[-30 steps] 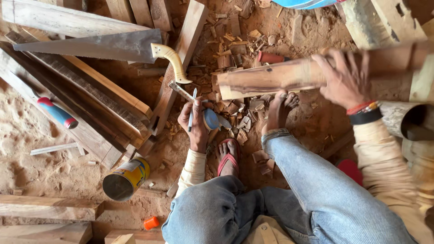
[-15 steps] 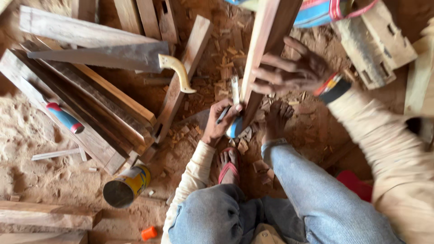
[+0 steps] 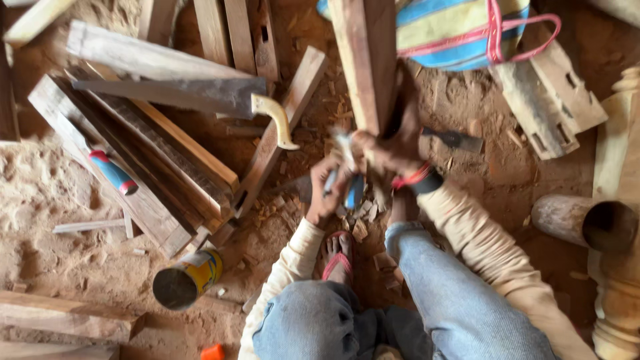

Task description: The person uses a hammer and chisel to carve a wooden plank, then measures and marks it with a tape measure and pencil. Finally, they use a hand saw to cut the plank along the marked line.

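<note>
Your right hand point(image 3: 393, 150) was closed around the lower part of a long wooden beam point(image 3: 367, 60), which ran from just ahead of your feet up and out of the top edge of the view. Your left hand point(image 3: 327, 193) was wrapped around a blue-handled chisel point(image 3: 350, 190), held close against the beam's near end, just beside your right hand; motion blur hid the tip.

Open room was scant. Bare sandy floor point(image 3: 47, 200) lay only to your far left. A stack of planks point(image 3: 147, 153) crowded your left, with a handsaw point(image 3: 200, 97) lying across it and a red-and-blue-handled tool point(image 3: 112, 172) on top. A tin can point(image 3: 188, 277) lay on its side near your left knee. Wood chips point(image 3: 363, 227) littered the ground around your sandalled foot point(image 3: 339, 257). To your right sat a hollow log point(image 3: 587, 223), a turned post point(image 3: 620, 200), and a striped bag point(image 3: 460, 30) beyond the beam.
</note>
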`<state>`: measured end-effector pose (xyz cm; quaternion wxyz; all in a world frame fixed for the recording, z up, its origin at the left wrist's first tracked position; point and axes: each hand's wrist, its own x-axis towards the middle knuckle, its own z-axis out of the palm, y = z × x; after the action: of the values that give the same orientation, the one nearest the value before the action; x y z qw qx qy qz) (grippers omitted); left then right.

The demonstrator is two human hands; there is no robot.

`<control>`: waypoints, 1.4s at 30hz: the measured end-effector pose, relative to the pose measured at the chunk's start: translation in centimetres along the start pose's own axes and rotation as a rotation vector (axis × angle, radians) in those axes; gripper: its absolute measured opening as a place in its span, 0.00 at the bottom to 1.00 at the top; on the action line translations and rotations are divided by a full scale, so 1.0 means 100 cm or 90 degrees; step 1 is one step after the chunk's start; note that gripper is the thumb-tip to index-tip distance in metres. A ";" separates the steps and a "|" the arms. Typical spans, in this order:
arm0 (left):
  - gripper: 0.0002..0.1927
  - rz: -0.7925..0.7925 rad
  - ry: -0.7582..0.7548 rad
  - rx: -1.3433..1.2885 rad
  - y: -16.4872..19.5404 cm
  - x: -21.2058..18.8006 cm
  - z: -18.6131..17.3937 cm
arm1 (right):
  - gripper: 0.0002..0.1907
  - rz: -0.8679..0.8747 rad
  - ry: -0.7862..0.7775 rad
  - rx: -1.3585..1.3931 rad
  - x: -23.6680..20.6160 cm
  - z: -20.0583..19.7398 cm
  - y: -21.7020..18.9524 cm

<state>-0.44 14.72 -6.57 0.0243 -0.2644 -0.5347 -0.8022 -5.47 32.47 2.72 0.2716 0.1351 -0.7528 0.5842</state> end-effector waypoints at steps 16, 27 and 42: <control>0.14 -0.293 0.311 0.080 0.033 -0.016 -0.022 | 0.56 0.424 -0.413 0.233 -0.013 -0.141 0.004; 0.12 -0.321 0.412 0.100 0.016 -0.024 -0.020 | 0.60 0.348 -0.441 -0.529 -0.159 -0.128 0.088; 0.11 -0.316 0.216 0.242 -0.044 -0.011 0.000 | 0.37 0.072 -0.438 -0.200 -0.078 -0.048 0.039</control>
<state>-0.95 16.31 -10.77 -0.0339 0.0196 -0.7108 -0.7023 0.11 37.29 -4.04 -0.0122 0.2381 -0.8865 0.3966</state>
